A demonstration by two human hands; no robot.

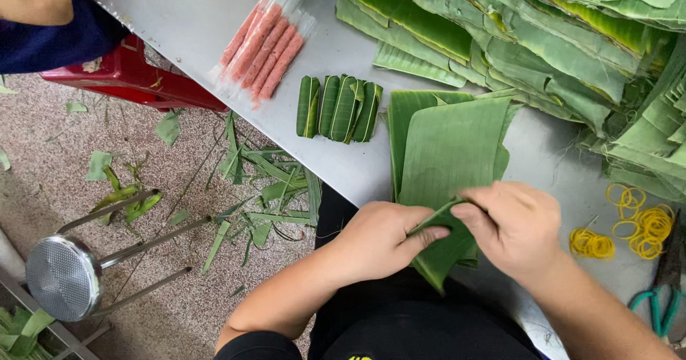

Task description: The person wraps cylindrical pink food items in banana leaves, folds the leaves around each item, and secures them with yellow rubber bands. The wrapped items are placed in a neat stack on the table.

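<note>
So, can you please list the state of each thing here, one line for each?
Left hand: gripping the leaf being folded.
Right hand: pinching the same leaf.
Folded leaf: partly wrapped, held over the table edge.
Flat leaves: stacked, unfolded.
Leaf rolls: wrapped, lying side by side.
Pink sausages: in clear wrappers, unopened.
Rubber bands: loose on the table.
Stool: tipped over.

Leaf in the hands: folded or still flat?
Partly folded. The banana leaf strip is creased between left hand and right hand; its tip hangs past the steel table edge.
</note>
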